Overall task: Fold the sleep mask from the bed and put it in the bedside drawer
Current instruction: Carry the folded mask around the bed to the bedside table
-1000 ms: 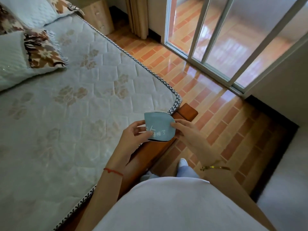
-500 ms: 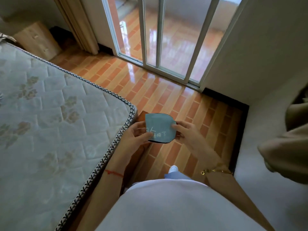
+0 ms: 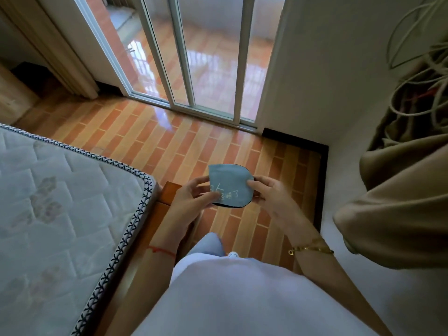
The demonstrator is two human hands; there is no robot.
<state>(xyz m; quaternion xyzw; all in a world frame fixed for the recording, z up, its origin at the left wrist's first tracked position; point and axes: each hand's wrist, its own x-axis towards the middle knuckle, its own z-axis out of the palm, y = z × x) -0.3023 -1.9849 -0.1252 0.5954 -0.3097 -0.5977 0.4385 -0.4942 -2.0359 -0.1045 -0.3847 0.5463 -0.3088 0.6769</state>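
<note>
The sleep mask (image 3: 229, 183) is pale blue with white lettering and a dark edge, folded in half. Both hands hold it in the air past the foot corner of the bed. My left hand (image 3: 191, 202) pinches its left side with thumb on top. My right hand (image 3: 269, 197) grips its right edge. The mattress (image 3: 60, 202) lies at the left on a wooden bed frame (image 3: 167, 192). A wooden bedside cabinet (image 3: 12, 100) shows at the far left edge; its drawers are out of view.
Brick-pattern tiled floor (image 3: 150, 144) runs between the bed and a sliding glass door (image 3: 194, 57). A curtain (image 3: 55, 44) hangs left of the door. A white wall (image 3: 327, 81) and a tan hanging garment (image 3: 397, 202) with loose cables (image 3: 417, 69) stand close on the right.
The view has swung right, away from the pillows and bed toward the glass door and wall. Both hands keep the folded mask in the same hold.
</note>
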